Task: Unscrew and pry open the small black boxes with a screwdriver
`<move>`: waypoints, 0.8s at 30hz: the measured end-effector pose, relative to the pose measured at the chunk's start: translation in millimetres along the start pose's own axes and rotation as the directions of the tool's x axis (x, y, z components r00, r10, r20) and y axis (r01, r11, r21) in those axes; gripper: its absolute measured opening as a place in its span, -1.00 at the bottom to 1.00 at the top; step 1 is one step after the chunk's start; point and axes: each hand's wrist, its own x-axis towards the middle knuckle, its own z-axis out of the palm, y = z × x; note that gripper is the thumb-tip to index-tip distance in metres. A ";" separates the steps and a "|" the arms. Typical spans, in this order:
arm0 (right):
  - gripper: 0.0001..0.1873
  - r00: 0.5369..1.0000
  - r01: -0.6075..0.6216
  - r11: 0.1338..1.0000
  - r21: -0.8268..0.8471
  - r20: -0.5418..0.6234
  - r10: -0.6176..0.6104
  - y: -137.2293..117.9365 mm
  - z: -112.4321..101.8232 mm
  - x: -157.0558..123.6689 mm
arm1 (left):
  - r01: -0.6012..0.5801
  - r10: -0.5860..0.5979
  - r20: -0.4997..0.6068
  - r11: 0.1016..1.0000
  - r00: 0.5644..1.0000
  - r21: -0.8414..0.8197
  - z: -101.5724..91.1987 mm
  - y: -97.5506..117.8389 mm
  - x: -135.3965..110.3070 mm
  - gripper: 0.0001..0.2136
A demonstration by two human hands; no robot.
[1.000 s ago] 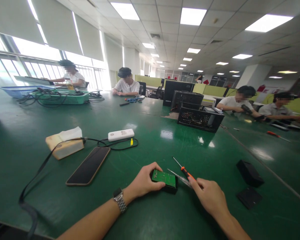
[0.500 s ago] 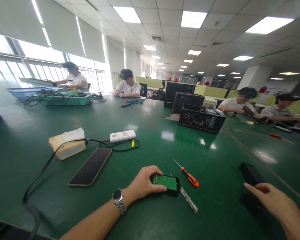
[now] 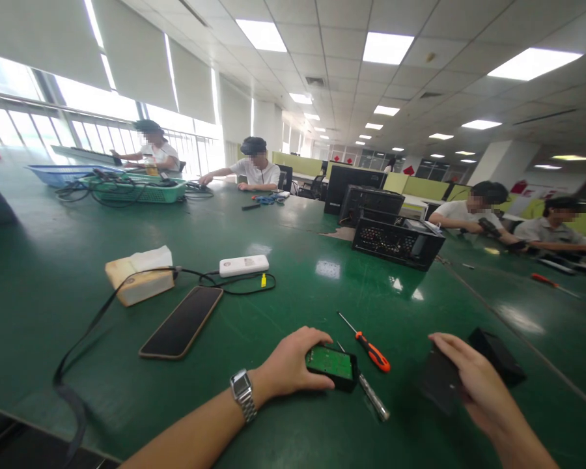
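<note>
My left hand (image 3: 303,361), with a watch on its wrist, grips a small black case with a green circuit board (image 3: 330,362) facing up in it. My right hand (image 3: 473,378) holds a flat black cover (image 3: 439,381), slightly blurred, above the table. Just beyond that hand lies a black box-shaped part (image 3: 497,355), partly hidden by the fingers. An orange-and-black screwdriver (image 3: 371,350) rests behind the case. Beside the case is a second screwdriver with a clear handle (image 3: 374,397); the case covers part of its shaft.
On the left of the green table (image 3: 283,299) are a phone (image 3: 181,322), a tissue pack (image 3: 141,275) and a white power bank-like device (image 3: 244,265) with a black cable. Black computer cases (image 3: 395,238) stand farther back. Baskets of cables (image 3: 137,189) sit far left. Several people work around.
My right hand has moved left from beside the black box-shaped part, carrying the flat black cover. My left hand still grips the case. The camera view has shifted slightly.
</note>
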 end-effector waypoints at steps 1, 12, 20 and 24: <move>-0.57 0.999 0.044 0.998 0.038 0.028 -0.045 -8.9 22.3 -7.4 | -0.017 0.017 -0.007 1.000 1.000 -0.007 0.6 0.7 -0.4 -0.37; -0.66 0.898 0.359 0.930 -0.074 0.298 -0.323 -9.2 128.2 -38.5 | -0.027 0.031 -0.134 0.999 0.990 0.029 -7.6 -3.2 -4.2 -0.52; -0.64 0.524 0.848 0.411 -0.335 0.644 -0.557 -6.0 116.6 -46.6 | -0.080 0.075 -0.076 0.995 0.994 -0.057 -7.7 -6.7 -2.5 -0.60; -0.64 0.446 0.893 0.313 -0.322 0.726 -0.523 -0.5 121.2 -50.5 | -0.066 0.062 -0.048 0.994 0.997 -0.086 -11.5 -7.5 -4.5 -0.58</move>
